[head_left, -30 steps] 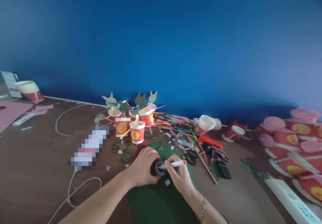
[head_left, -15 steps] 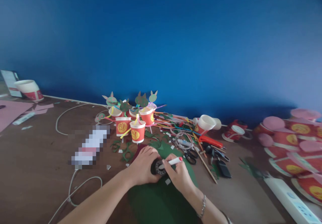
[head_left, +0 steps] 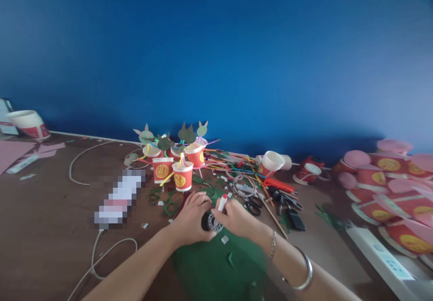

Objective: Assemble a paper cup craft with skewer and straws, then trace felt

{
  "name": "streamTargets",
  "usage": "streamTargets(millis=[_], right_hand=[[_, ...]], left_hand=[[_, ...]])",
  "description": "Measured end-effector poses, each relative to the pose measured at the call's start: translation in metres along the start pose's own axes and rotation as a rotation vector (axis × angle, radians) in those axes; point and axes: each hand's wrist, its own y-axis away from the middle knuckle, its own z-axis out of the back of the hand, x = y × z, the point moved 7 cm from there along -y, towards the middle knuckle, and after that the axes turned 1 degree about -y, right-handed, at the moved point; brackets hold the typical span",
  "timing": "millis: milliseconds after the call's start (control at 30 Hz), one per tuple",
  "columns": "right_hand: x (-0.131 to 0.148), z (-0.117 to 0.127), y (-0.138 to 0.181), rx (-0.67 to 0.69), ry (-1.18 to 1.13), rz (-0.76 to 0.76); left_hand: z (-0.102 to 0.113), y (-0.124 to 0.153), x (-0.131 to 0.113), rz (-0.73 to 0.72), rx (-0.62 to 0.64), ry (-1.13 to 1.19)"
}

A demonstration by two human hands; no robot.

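My left hand [head_left: 191, 217] presses down on a small black round object with a patterned middle [head_left: 210, 222], which lies on a dark green sheet [head_left: 219, 269] on the brown table. My right hand [head_left: 238, 217] is closed around a white marker with a red cap [head_left: 222, 203]; its tip is down at the right edge of the round object and the capped end points up and away from me. Both wrists rest over the green sheet.
Just beyond my hands stand several red paper cups with green cut-outs on straws [head_left: 179, 172]. Scissors [head_left: 253, 205], a red cutter [head_left: 278, 184], sticks and a tipped cup [head_left: 270, 162] lie to the right. Red and pink plates [head_left: 389, 188], a white power strip [head_left: 382, 260] and a white cable [head_left: 101, 256] are around.
My right hand has swung round the round object: the marker, which lay pointing right, now stands nearly upright. The view shifted slightly; my left hand stays on the object.
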Motion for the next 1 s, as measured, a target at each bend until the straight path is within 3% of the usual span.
streamTargets(millis=[567,733,1000], right_hand=[[0.043,-0.012,-0.005,0.279,0.653,0.268],[0.050,-0.016,0.008,0.229,0.711,0.408],[0.035,-0.020,0.038,0.015,0.664,0.551]], left_hand=[[-0.002,0.001,0.000,0.014,0.012,-0.005],[-0.005,0.001,0.004,0.038,0.054,0.000],[-0.006,0.001,0.006,0.007,0.022,0.004]])
